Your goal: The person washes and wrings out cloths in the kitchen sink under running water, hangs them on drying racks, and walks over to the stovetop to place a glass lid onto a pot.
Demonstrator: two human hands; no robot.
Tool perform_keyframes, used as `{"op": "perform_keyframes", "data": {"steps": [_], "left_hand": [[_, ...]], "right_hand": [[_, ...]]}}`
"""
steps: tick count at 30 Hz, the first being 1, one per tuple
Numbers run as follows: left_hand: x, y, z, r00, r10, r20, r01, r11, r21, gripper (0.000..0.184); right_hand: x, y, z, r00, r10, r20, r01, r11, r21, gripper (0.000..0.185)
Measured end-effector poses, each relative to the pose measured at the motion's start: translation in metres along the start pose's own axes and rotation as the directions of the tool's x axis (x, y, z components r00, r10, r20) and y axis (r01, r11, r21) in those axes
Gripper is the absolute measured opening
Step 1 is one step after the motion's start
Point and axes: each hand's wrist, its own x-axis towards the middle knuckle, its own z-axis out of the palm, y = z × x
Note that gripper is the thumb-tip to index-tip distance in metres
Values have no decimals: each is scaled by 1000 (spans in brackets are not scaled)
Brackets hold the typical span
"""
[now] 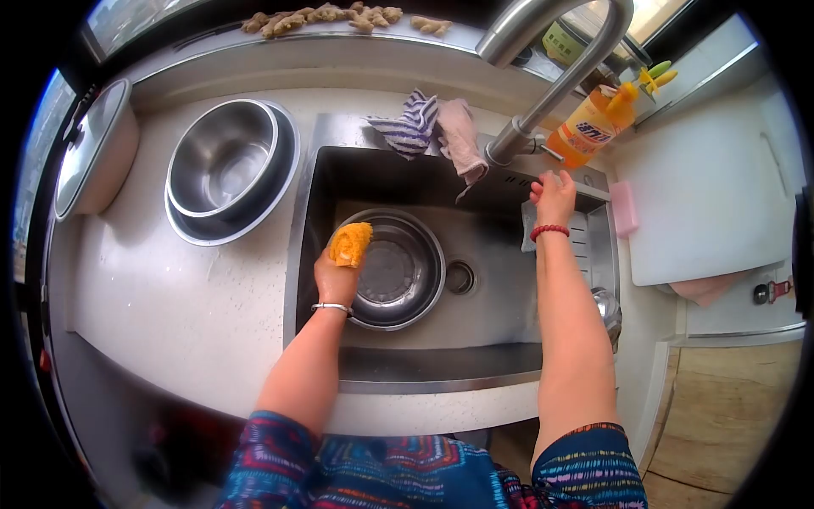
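Observation:
My left hand is closed round an orange cloth or sponge over the left rim of a metal basin. The basin stands in the left part of the sink, beside the drain. At the sink's back right, my right hand is raised near the lever of the faucet, its fingers bent; whether they touch the lever is hard to tell. Just behind that hand stands a bottle of orange liquid. A striped cloth and a pink cloth hang over the sink's back edge.
Nested metal bowls and a lidded pot stand on the left counter. Ginger lies along the back ledge. On the right are a pink sponge and a white cutting board. The faucet neck arches over the back right.

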Motion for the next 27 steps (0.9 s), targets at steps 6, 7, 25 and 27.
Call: {"op": "perform_keyframes", "data": {"steps": [6, 7, 25, 27], "left_hand": [[-2, 1, -1, 992, -44, 118, 54, 995, -84, 33], [-2, 3, -2, 985, -64, 158, 86, 987, -136, 33], [-3, -25, 11, 908, -46, 416, 65, 997, -32, 38], [-1, -24, 11, 799, -292, 526, 318, 947, 43, 37]], "right_hand": [[44, -13, 5, 989, -132, 71, 131, 991, 29, 19], [44, -16, 5, 982, -177, 72, 181, 982, -54, 16], [90, -47, 30, 984, 32, 174, -8, 990, -138, 17], [67, -40, 22, 997, 69, 42, -68, 998, -18, 17]]}}
